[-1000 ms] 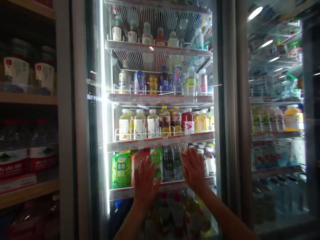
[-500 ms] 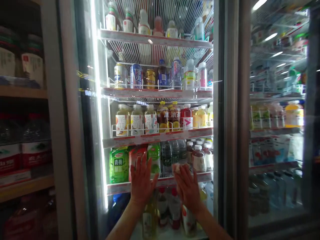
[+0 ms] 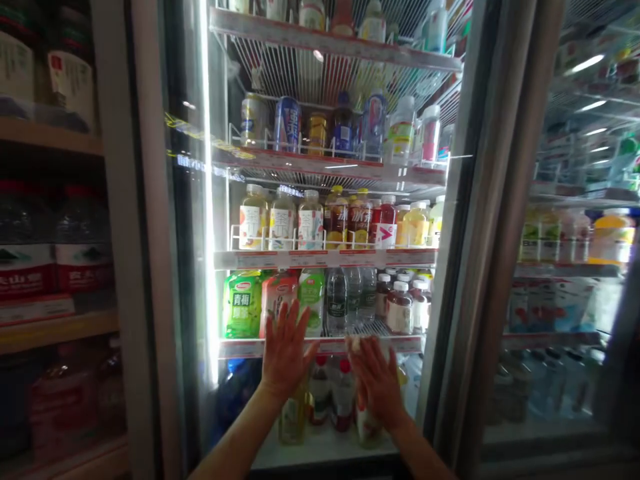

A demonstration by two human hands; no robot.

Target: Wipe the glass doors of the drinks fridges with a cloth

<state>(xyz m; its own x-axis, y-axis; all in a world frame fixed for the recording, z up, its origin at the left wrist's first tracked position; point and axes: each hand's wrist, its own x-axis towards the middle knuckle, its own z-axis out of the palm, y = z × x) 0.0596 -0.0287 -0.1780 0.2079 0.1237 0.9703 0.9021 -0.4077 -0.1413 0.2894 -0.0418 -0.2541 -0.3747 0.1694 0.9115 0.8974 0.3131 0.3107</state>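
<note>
In the head view my left hand (image 3: 286, 353) is raised flat with fingers spread, in front of the glass door (image 3: 186, 280) of a lit drinks cooler. Behind it show a red bottle (image 3: 276, 293) and a green bottle (image 3: 311, 303). To its right, my right hand (image 3: 376, 377) has its fingers close together over a small pale crumpled piece (image 3: 355, 343) that looks like cloth or tissue, partly hidden by the hand. Reflections lie across the glass. Whether either palm touches it, I cannot tell.
Several shelves of bottles and cans stand behind the glass, including a large green bottle (image 3: 243, 303). A metal door frame (image 3: 493, 220) runs up the right, with another cooler beyond. On the left is a wooden shelf (image 3: 50, 137) with bottles.
My view has shifted, so the shelves appear lower-set items higher up and the right cooler farther right. Both hands sit slightly lower against the shelves; their poses are much the same.
</note>
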